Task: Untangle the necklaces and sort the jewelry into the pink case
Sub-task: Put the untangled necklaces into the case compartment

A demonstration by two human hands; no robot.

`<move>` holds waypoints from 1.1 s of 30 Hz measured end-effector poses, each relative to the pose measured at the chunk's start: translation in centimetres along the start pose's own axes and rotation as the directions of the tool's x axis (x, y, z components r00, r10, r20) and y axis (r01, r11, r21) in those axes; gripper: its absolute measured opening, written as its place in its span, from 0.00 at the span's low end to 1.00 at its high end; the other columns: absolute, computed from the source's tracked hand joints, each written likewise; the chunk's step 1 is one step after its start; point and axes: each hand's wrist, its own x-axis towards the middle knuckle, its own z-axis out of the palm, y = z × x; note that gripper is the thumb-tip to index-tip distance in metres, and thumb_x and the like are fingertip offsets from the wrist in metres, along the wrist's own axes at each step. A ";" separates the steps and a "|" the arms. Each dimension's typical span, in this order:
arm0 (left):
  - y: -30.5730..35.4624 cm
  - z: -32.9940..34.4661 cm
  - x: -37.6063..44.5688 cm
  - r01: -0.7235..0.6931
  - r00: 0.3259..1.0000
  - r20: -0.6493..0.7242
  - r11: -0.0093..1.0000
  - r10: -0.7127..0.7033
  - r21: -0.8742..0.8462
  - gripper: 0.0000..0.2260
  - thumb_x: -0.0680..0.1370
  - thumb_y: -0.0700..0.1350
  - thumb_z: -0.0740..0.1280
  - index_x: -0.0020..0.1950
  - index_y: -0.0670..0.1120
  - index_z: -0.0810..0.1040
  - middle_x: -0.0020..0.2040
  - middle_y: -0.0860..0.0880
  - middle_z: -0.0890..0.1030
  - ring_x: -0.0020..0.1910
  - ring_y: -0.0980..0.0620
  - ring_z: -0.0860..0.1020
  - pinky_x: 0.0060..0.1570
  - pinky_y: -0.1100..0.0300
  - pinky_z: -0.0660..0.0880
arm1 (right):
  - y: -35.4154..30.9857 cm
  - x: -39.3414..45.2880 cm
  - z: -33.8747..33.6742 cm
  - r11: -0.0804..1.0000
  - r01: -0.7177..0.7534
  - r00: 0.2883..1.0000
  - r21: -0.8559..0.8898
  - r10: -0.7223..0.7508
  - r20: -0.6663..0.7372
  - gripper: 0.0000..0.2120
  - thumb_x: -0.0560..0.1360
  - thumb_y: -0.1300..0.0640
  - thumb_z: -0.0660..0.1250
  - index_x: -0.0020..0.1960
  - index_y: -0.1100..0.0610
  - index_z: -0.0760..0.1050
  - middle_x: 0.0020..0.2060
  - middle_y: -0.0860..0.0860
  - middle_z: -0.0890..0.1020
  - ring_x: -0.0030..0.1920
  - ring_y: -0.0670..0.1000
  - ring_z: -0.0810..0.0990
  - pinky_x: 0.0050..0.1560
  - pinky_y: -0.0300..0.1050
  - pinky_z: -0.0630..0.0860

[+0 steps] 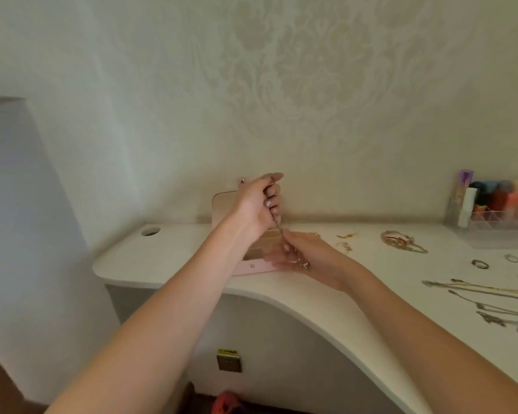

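Pink case [253, 268] open on worktop [174, 264], lid up. Left hand [256, 204] pinches chain [277, 227] top; right hand [307, 256], just over case, fingers grip its lower end. Chain looks light, limp, prone to kink, so best held by ends. More necklaces [485, 297] lie right, cut off at frame edge. Case compartments hidden by hands, blurry.

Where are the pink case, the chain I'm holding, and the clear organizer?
pink case [253, 266], head view, on its front wall by the snap.
chain [277, 227], head view, on the taut stretch between the hands.
clear organizer [491, 227], head view, on its front wall.
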 end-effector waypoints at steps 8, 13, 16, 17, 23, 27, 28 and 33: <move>-1.1 -6.2 -0.2 -0.031 0.965 -0.246 0.970 0.092 0.241 0.13 0.83 0.44 0.53 0.49 0.43 0.75 0.28 0.52 0.62 0.21 0.57 0.59 0.20 0.67 0.58 | 0.5 0.8 -2.3 0.997 0.055 0.994 0.047 -0.050 -0.102 0.13 0.83 0.57 0.54 0.44 0.60 0.72 0.31 0.49 0.66 0.27 0.44 0.63 0.31 0.37 0.70; -4.5 -9.4 -0.4 -0.177 0.948 -0.003 0.532 0.319 0.828 0.15 0.83 0.45 0.53 0.50 0.44 0.79 0.33 0.51 0.71 0.32 0.54 0.70 0.33 0.65 0.70 | 1.7 1.7 -1.6 0.670 0.147 0.936 -0.727 -0.332 -0.117 0.11 0.82 0.59 0.55 0.50 0.60 0.76 0.35 0.43 0.74 0.34 0.45 0.70 0.37 0.36 0.66; -5.8 -9.8 -0.6 -0.278 0.931 0.233 0.135 0.281 0.951 0.14 0.79 0.47 0.58 0.42 0.43 0.81 0.40 0.46 0.82 0.41 0.48 0.77 0.45 0.58 0.71 | 2.7 1.5 -1.2 0.380 0.151 0.952 -0.913 -0.304 0.031 0.10 0.81 0.59 0.54 0.44 0.58 0.71 0.38 0.49 0.72 0.42 0.50 0.70 0.40 0.41 0.60; -6.1 -9.7 -0.7 -0.298 0.928 0.262 0.105 0.266 0.949 0.13 0.79 0.45 0.61 0.42 0.41 0.81 0.40 0.45 0.82 0.40 0.48 0.77 0.42 0.60 0.69 | 2.8 1.3 -1.3 0.361 0.134 0.959 -0.923 -0.281 0.030 0.10 0.81 0.58 0.54 0.44 0.56 0.69 0.39 0.50 0.72 0.43 0.51 0.71 0.41 0.42 0.60; -6.5 -8.6 -2.6 -0.357 0.924 0.319 0.171 0.211 0.918 0.05 0.75 0.41 0.68 0.42 0.45 0.83 0.32 0.59 0.76 0.34 0.62 0.72 0.38 0.63 0.67 | 1.5 -2.4 -1.6 0.397 0.078 0.986 -0.914 -0.168 0.011 0.14 0.81 0.59 0.54 0.36 0.50 0.64 0.37 0.47 0.72 0.38 0.46 0.68 0.38 0.35 0.63; -6.7 -6.8 -5.0 -0.395 0.917 0.372 0.203 0.145 0.896 0.05 0.76 0.41 0.68 0.44 0.43 0.83 0.33 0.60 0.75 0.32 0.65 0.70 0.35 0.73 0.64 | 0.6 -5.7 -2.0 0.389 0.053 0.993 -0.920 -0.120 0.006 0.16 0.81 0.60 0.56 0.36 0.49 0.63 0.33 0.44 0.70 0.35 0.41 0.66 0.37 0.33 0.63; -6.7 -6.3 -5.3 -0.400 0.915 0.378 0.197 0.140 0.895 0.05 0.76 0.42 0.68 0.44 0.44 0.83 0.33 0.60 0.75 0.32 0.66 0.70 0.35 0.75 0.64 | 0.5 -6.3 -2.0 0.410 0.043 0.993 -0.911 -0.120 -0.007 0.15 0.81 0.59 0.56 0.36 0.50 0.64 0.33 0.44 0.70 0.34 0.41 0.66 0.36 0.32 0.63; -6.4 -5.0 -5.0 -0.339 0.941 0.287 0.494 0.180 0.801 0.06 0.76 0.41 0.68 0.41 0.49 0.83 0.35 0.55 0.81 0.36 0.59 0.78 0.43 0.64 0.73 | -0.8 -6.1 -2.0 0.737 0.023 0.934 -0.676 -0.256 -0.247 0.10 0.81 0.57 0.55 0.52 0.56 0.75 0.34 0.48 0.71 0.33 0.46 0.67 0.37 0.40 0.65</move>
